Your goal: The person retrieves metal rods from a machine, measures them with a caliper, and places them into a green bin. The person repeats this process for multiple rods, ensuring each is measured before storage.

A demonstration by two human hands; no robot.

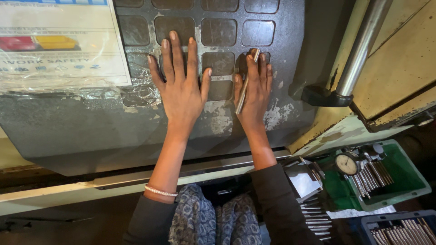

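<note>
Left hand (181,88) spread flat on dark padded panel (254,13); right hand (254,90) flat too, pinning thin metal rod (245,84) under fingers. Rod looked stiff, light, slick, likely to roll; best pinched mid-length

Under my left hand (181,90) the control panel (81,131) is dark matt metal, its paint chipped to pale rough patches, with dull worn square keys (219,31) and a crinkled glossy plastic film (63,88) over a paper notice (59,41). My right hand (254,90) presses a smooth, shiny metal rod (245,84) against it. Nearby sit a green plastic tray (404,179) of bright steel pins (370,174) and a polished metal handle bar (363,45) on scuffed cream paint.
</note>
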